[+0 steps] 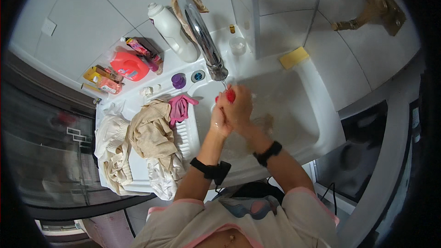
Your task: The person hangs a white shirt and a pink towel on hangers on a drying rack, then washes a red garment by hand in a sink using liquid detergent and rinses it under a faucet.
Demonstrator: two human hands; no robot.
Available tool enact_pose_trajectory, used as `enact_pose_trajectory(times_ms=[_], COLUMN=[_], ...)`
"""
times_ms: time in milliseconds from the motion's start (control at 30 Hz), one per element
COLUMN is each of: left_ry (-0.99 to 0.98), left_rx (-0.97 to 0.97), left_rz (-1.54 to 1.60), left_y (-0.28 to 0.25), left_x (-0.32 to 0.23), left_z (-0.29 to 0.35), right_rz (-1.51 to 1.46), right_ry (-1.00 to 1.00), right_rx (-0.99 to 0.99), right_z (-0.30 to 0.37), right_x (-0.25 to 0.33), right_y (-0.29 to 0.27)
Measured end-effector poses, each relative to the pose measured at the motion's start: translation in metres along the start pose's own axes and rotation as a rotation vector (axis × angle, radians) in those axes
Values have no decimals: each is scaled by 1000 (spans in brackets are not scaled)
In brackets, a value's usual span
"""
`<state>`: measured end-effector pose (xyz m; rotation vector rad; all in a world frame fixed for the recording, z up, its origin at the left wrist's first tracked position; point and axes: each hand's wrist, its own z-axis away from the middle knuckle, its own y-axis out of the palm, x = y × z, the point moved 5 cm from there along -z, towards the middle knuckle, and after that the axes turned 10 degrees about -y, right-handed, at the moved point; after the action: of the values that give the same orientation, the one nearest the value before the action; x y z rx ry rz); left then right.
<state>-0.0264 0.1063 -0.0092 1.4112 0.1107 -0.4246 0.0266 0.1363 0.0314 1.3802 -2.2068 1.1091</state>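
Red small object (230, 95) clamped between both hands, directly under the tap spout (216, 66), over the sink basin (294, 105). Kind of object not clear, mostly hidden by fingers. Left hand (220, 117) curled shut around its lower part; right hand (240, 108) wrapped over the top, also gripping it. Hands pressed together, touching. Black bands on both wrists.

Basin open to the right of the tap and below the hands, bare white floor, plenty of room there. Front rim of sink just under the forearms. Right rim curved, well apart from the hands. Chrome tap arching overhead, close above the knuckles, tight clearance upward.

Left of the tap: ribbed draining board, pink glove (180, 108) lying on it, just beside the left hand. Further left, beige cloth heap (151, 133) and cream cloth heap (112, 144) spilling over the front edge. Behind the tap base: white bottle (172, 32), purple cap (178, 81), blue plug ring (198, 76). Further left along the wall: red jug (128, 65), small orange bottles (103, 80). Right of the tap: clear cup (237, 45) on the ledge, yellow sponge (294, 57) on the back corner of the sink. Brass bracket (372, 7) on wall tiles, far right, well apart.
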Motion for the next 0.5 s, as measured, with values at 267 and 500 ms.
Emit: enact_pose_trajectory(times_ms=[267, 500], left_ry=[-3, 67], left_rx=[-396, -519], left_rz=[-217, -105], left_y=[-7, -18], left_x=[9, -4], left_z=[4, 19], right_rz=[-339, -967], right_ry=[515, 1041], right_rx=[310, -147], right_z=[8, 8], right_x=[-75, -66], right_y=[26, 8])
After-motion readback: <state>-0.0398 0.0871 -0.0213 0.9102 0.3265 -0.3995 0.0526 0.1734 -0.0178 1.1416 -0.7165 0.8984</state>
